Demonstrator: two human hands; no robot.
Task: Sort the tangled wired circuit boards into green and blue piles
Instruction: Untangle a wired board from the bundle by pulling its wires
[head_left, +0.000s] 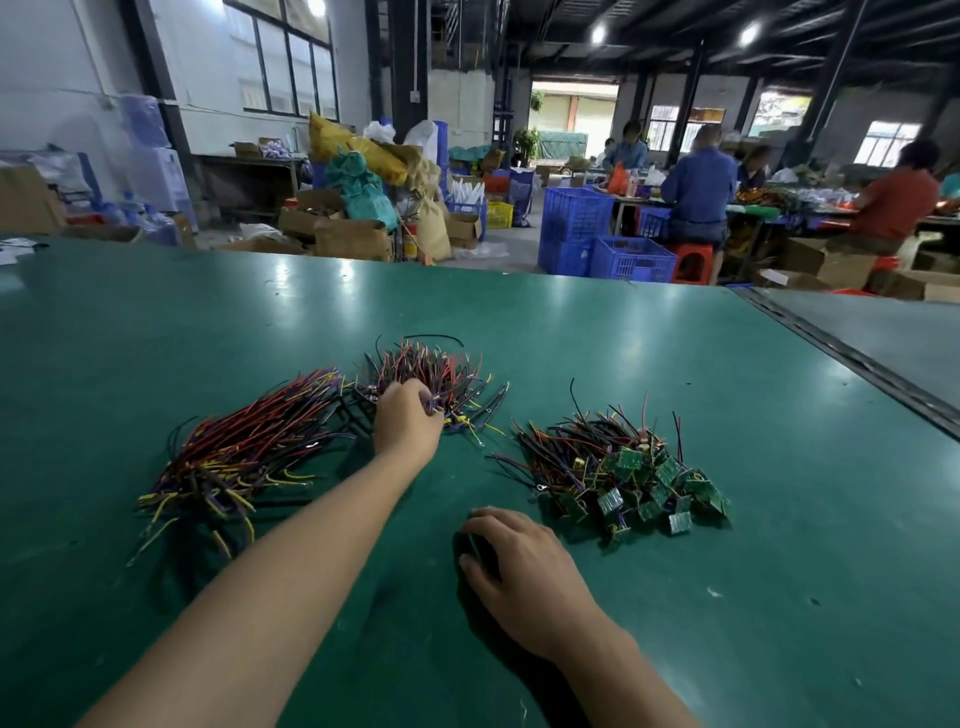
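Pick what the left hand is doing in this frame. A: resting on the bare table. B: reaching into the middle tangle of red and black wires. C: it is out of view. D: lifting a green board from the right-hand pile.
B: the left hand curls its fingers into the middle tangle of red and black wires, while the right hand rests on the green table.

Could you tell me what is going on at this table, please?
A person is sorting wired circuit boards on a green table. Their left hand grips the tangled middle pile. Their right hand rests on the table beside the green-board pile, apparently holding nothing. A third bundle lies to the left; its boards do not show.
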